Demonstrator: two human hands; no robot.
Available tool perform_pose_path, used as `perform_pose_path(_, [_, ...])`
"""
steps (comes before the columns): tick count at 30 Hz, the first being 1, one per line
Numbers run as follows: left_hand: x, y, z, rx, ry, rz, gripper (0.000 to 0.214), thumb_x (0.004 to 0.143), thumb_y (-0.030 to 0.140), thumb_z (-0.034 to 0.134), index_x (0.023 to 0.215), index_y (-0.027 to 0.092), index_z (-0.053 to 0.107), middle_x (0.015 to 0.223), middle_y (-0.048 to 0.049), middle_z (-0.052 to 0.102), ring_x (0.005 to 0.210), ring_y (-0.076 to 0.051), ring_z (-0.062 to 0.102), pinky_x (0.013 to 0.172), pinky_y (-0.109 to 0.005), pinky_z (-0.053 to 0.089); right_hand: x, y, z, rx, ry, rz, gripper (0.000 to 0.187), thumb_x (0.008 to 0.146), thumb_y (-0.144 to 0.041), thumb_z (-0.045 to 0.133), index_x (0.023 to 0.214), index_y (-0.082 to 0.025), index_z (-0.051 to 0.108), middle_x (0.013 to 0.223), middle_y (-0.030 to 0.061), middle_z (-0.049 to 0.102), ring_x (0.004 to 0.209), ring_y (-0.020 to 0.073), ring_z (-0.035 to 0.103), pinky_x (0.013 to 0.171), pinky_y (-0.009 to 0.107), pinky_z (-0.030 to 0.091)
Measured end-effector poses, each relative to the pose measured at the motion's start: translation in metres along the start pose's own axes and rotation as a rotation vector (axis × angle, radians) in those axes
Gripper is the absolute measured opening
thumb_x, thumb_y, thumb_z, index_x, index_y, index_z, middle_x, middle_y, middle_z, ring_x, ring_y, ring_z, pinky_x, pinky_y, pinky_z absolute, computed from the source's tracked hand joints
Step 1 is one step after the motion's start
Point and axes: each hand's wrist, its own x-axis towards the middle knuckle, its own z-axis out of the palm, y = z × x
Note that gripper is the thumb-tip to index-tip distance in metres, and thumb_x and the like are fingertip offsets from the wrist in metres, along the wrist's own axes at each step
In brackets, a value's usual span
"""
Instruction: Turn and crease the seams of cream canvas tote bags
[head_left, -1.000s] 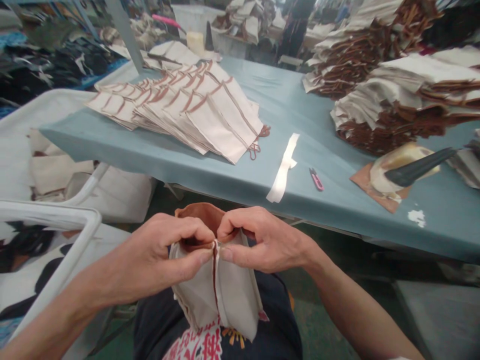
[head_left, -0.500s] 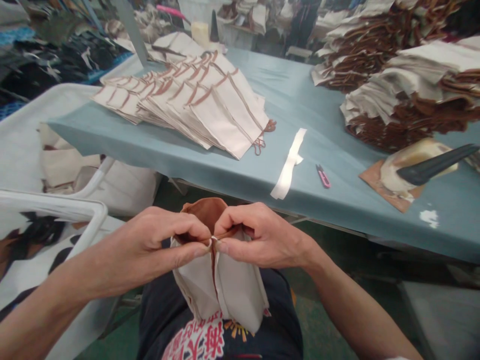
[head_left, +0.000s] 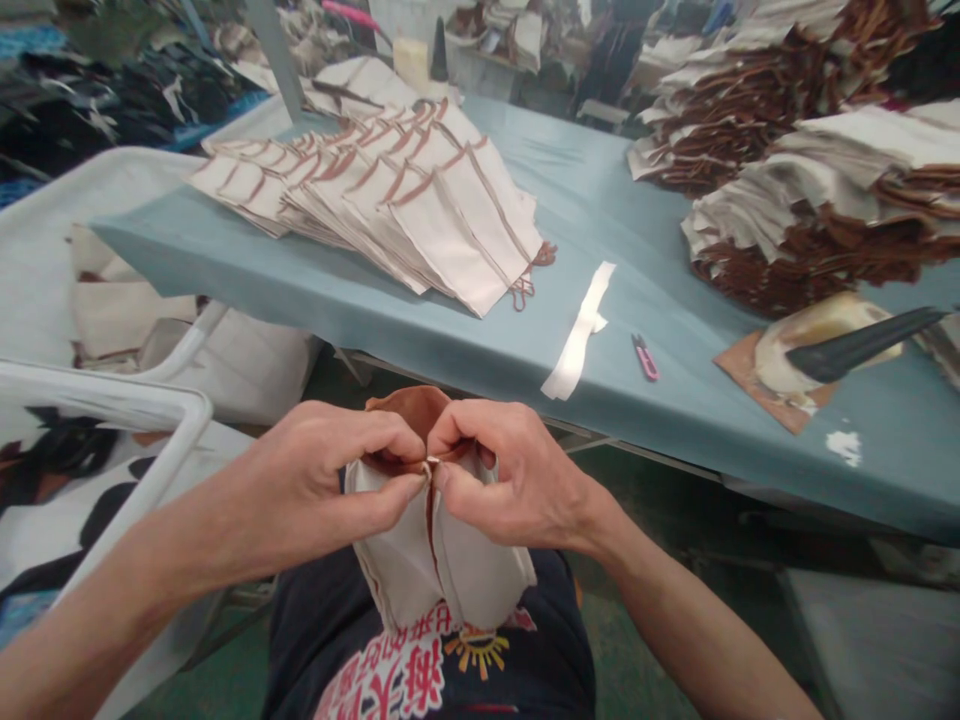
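A cream fabric pouch point(head_left: 450, 570) with a brown lining and brown seam hangs over my lap, below the table's near edge. My left hand point(head_left: 322, 490) pinches the pouch's top rim on the left of the seam, thumb and fingers closed. My right hand point(head_left: 502, 475) pinches the rim on the right side, fingers curled into the opening. The thumbs meet at the middle seam. The brown lining point(head_left: 409, 410) shows above my knuckles.
A blue-grey table point(head_left: 600, 220) carries a fanned row of finished cream pouches point(head_left: 390, 200), a white fabric strip point(head_left: 577, 335), red thread snips point(head_left: 645, 357), a black cone on a stained pad point(head_left: 825, 350) and heaps of pouches point(head_left: 810, 200). White bins point(head_left: 112, 400) stand at left.
My hands stay pinched on the pouch rim and have shifted slightly upward; the thumbs press closer at the seam. The view has tilted a little.
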Motion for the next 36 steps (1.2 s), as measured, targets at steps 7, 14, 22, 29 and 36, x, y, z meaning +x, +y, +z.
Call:
perform_pose_path(7, [0.0, 0.002, 0.0, 0.095, 0.043, 0.045, 0.023, 0.093, 0.013, 0.059, 0.09, 0.019, 0.081, 0.075, 0.0062, 0.08, 0.058, -0.006, 0.071, 0.059, -0.017, 0.044, 0.0, 0.001, 0.007, -0.001, 0.008, 0.016, 0.007, 0.084, -0.021, 0.059, 0.076, -0.021, 0.059, 0.071, -0.0043, 0.061, 0.062, 0.0111, 0.048, 0.068, 0.026, 0.044])
perform_pose_path(14, [0.001, 0.003, 0.009, -0.098, 0.06, -0.154, 0.026, 0.089, 0.02, 0.053, 0.069, 0.019, 0.07, 0.058, 0.0065, 0.063, 0.052, -0.009, 0.057, 0.052, -0.017, 0.041, 0.002, 0.003, 0.011, -0.026, 0.045, 0.038, 0.013, 0.084, -0.025, 0.062, 0.074, -0.022, 0.056, 0.068, -0.0059, 0.055, 0.061, 0.0107, 0.045, 0.068, 0.027, 0.041])
perform_pose_path(22, [-0.006, 0.005, 0.002, -0.389, -0.106, -0.306, 0.02, 0.089, 0.029, 0.062, 0.073, 0.019, 0.069, 0.066, 0.0046, 0.063, 0.057, -0.01, 0.055, 0.051, -0.016, 0.043, 0.004, 0.0, 0.01, 0.082, -0.09, 0.125, 0.02, 0.084, -0.027, 0.068, 0.073, -0.022, 0.052, 0.068, -0.0076, 0.051, 0.062, 0.0089, 0.042, 0.062, 0.026, 0.033])
perform_pose_path(29, [-0.013, -0.005, 0.005, -0.36, -0.141, -0.31, 0.027, 0.096, 0.033, 0.066, 0.074, 0.019, 0.072, 0.065, 0.0036, 0.064, 0.057, -0.011, 0.054, 0.051, -0.017, 0.042, 0.003, 0.007, -0.009, 0.265, -0.277, 0.064, 0.01, 0.099, -0.024, 0.073, 0.092, -0.017, 0.069, 0.085, -0.0032, 0.069, 0.07, 0.0084, 0.055, 0.067, 0.021, 0.045])
perform_pose_path(36, [-0.007, 0.006, 0.005, -0.147, -0.024, -0.218, 0.025, 0.095, 0.025, 0.061, 0.077, 0.024, 0.079, 0.061, 0.0071, 0.07, 0.051, -0.009, 0.059, 0.048, -0.014, 0.043, -0.006, 0.005, -0.005, -0.055, -0.033, -0.118, 0.009, 0.096, -0.012, 0.065, 0.09, -0.018, 0.068, 0.084, -0.0009, 0.074, 0.071, 0.0097, 0.061, 0.069, 0.022, 0.046])
